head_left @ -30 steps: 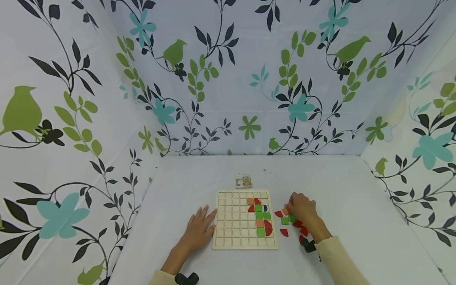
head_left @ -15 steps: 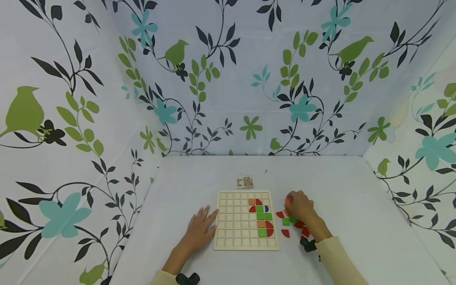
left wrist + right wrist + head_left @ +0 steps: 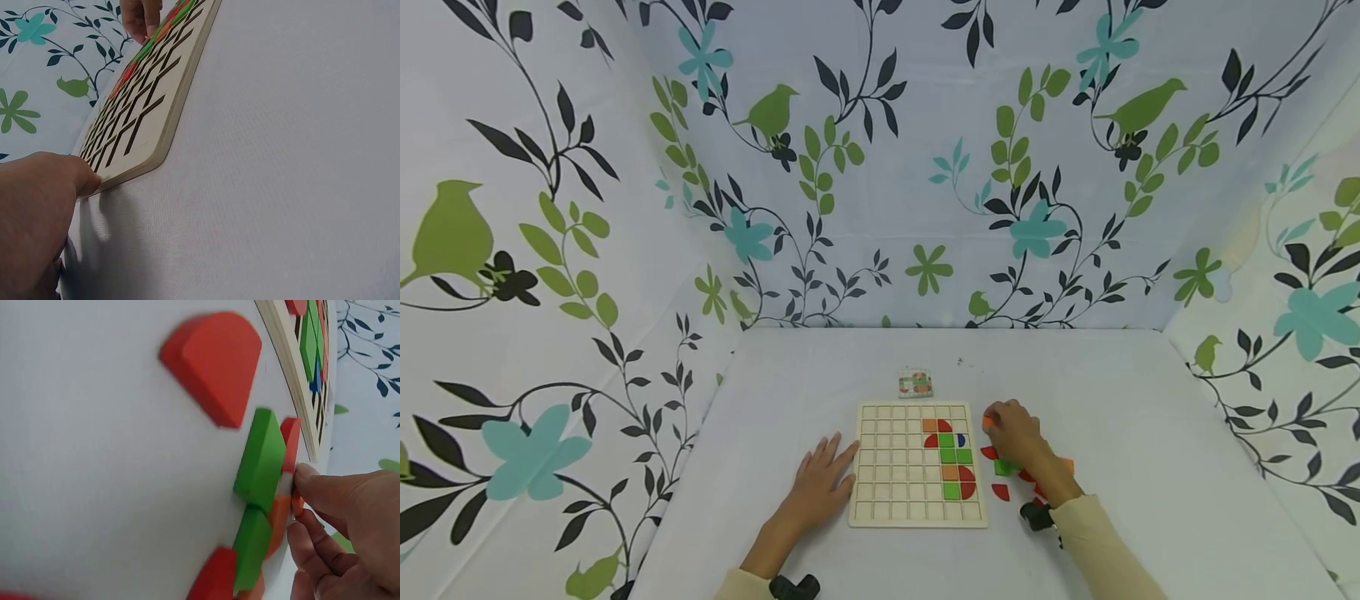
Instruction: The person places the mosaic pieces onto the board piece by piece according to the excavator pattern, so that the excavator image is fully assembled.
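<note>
While the person's left hand [image 3: 824, 483] lies with fingers loosely extended and spread, gripping nothing, at the left edge of a square, pale wooden grid board [image 3: 891, 464], the right hand [image 3: 1017, 435] pinches a small orange piece [image 3: 988, 423] between thumb and fingertips just beyond the board's right side. The fingers cover most of that piece, so its full outline cannot be made out; the right wrist view shows only an orange sliver. The board lies flat on a white cloth-covered table [image 3: 790, 375], with orange, red, green and blue pieces set in cells towards its right side. Beside it is a loose cluster, partly hidden beneath the right hand and forearm, so the pieces cannot all be counted: a thick red quarter-round piece [image 3: 215, 362] lies apart, near two green blocks [image 3: 265, 459], with more red and orange partly behind them. Another red piece is cut off at the bottom of that view, and the board shows only at its upper right. Beyond the board lies a small card with a coloured pattern [image 3: 915, 384], too small to read. In the left wrist view, the right hand is cropped to its fingers and the left hand's fingertips are largely out of sight.
</note>
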Available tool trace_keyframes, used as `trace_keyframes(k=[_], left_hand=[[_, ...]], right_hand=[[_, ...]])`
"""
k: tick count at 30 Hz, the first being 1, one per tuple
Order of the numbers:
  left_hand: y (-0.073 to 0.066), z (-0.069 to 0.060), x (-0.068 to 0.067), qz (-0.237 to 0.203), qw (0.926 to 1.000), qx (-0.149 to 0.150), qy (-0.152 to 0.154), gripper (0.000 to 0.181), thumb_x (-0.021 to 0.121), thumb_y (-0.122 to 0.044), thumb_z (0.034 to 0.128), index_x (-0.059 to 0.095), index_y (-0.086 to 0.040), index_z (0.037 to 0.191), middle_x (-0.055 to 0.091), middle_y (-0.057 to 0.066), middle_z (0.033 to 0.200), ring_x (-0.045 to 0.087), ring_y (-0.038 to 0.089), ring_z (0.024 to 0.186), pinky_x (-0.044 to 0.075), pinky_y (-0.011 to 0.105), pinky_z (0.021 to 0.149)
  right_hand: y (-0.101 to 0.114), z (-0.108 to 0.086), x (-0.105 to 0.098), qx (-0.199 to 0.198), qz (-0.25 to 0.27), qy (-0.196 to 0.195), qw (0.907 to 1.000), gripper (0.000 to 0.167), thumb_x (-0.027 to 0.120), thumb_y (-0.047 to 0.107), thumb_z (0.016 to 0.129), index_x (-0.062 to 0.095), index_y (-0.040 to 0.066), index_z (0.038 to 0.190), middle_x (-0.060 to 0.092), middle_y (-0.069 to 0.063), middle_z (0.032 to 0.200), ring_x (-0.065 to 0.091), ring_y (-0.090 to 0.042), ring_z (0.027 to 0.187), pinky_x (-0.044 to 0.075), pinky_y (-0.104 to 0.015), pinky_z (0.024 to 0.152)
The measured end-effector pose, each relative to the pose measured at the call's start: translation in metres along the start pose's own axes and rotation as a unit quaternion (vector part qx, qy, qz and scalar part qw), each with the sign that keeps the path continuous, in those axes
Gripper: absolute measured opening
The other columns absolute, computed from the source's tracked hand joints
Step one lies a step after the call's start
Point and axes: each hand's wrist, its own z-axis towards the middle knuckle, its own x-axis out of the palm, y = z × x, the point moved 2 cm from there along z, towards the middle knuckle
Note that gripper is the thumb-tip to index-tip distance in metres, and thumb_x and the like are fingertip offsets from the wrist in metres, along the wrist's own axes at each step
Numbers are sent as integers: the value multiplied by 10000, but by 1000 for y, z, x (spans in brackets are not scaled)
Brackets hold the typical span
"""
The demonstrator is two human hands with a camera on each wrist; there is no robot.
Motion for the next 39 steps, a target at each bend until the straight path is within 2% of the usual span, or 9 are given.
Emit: trace_keyframes(k=[7, 13, 17, 21, 26, 32, 39], left_hand=[[0, 1, 0, -63, 10000, -4, 1, 546, 557, -284, 1074, 474, -189, 1605, 305, 197, 1712, 215, 456, 1599, 167, 699, 1254], [-1, 0, -1, -136, 9999, 9, -14, 545, 565, -281, 1069, 481, -196, 1601, 312, 198, 1710, 216, 461, 1597, 164, 708, 1249], [-2, -1, -2, -159, 9999, 21, -13, 542, 568, -271, 1071, 483, -188, 1599, 314, 201, 1708, 217, 463, 1596, 168, 708, 1249], [-1, -1, -1, -140, 9999, 13, 8, 538, 565, -269, 1075, 481, -185, 1600, 311, 201, 1709, 213, 460, 1598, 168, 702, 1252], [-1, -1, -2, -111, 9999, 11, 7, 538, 564, -269, 1073, 484, -182, 1598, 316, 206, 1706, 219, 462, 1596, 171, 703, 1251], [-2, -1, -2, -74, 10000, 16, 5, 542, 563, -277, 1071, 483, -182, 1599, 316, 205, 1706, 221, 460, 1596, 170, 701, 1252], [-1, -1, -2, -36, 10000, 46, 1, 544, 560, -284, 1072, 479, -180, 1601, 314, 205, 1707, 222, 461, 1595, 173, 701, 1251]], right_hand=[[22, -3, 5, -330, -120, -200, 9992, 284, 753, 190, 993, 695, 54, 1235, 643, -156, 1184, 612, -309, 1058, 472, -524, 879], [50, -16, 17, -1043, -140, -218, 9942, 227, 751, 194, 994, 680, 94, 1185, 648, -92, 1098, 630, -261, 991, 493, -521, 837], [66, -26, 27, -1415, -35, -65, 9899, 213, 761, 213, 985, 655, 128, 1149, 621, -18, 1016, 592, -194, 924, 461, -458, 807], [77, -35, 34, -1737, 18, 25, 9848, 146, 761, 227, 984, 664, 159, 1070, 611, 27, 1004, 578, -179, 933, 413, -412, 800], [84, -42, 39, -2126, -52, -129, 9770, 129, 788, 198, 960, 688, 153, 1029, 640, 23, 998, 604, -214, 953, 389, -388, 762], [84, -45, 41, -2131, -293, -228, 9763, 141, 805, 221, 947, 695, 165, 1014, 660, 35, 1007, 604, -195, 947, 372, -368, 765], [83, -47, 37, -2358, -490, -341, 9700, 122, 812, 223, 943, 722, 172, 1007, 692, 33, 1020, 581, -177, 906, 377, -357, 743]])
